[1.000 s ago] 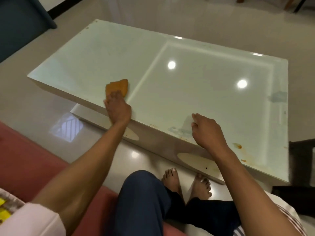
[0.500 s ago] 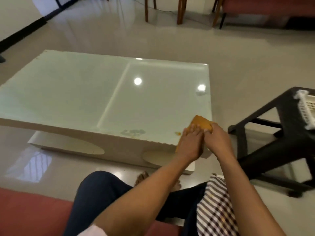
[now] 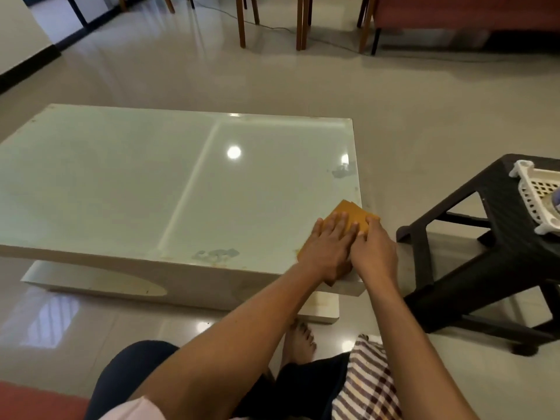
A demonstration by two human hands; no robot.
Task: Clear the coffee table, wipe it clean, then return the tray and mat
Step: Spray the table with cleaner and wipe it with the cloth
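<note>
The bench (image 3: 121, 183) carries nothing but an orange cloth (image 3: 353, 218), so the clearing stage reads as done. Wiping is in progress. The cloth lies flat at the near right corner of the glass top, with one edge reaching the right rim. The left hand (image 3: 328, 251) presses on it palm down, fingers (image 3: 339, 221) stretched out and close together. The right hand (image 3: 374, 253) lies just beside the left, touching it, its fingers (image 3: 368, 224) flat on the cloth's right part; neither hand is closed around the cloth.

Soiling remains. A pale smear (image 3: 216, 254) sits by the near edge left of the hands, and a grey mark (image 3: 342, 171) sits by the right edge, farther off. The left half of the glass looks clean, though glare makes that uncertain.

A white tray (image 3: 536, 195) rests on the dark stool (image 3: 472, 237) to the right, well apart from the bench, and has not yet been returned. A striped fabric (image 3: 369, 380) lies at the person's right knee; whether it is the mat cannot be told. By my judgement, roughly half the work is outstanding: finish wiping, then return tray and mat.
</note>
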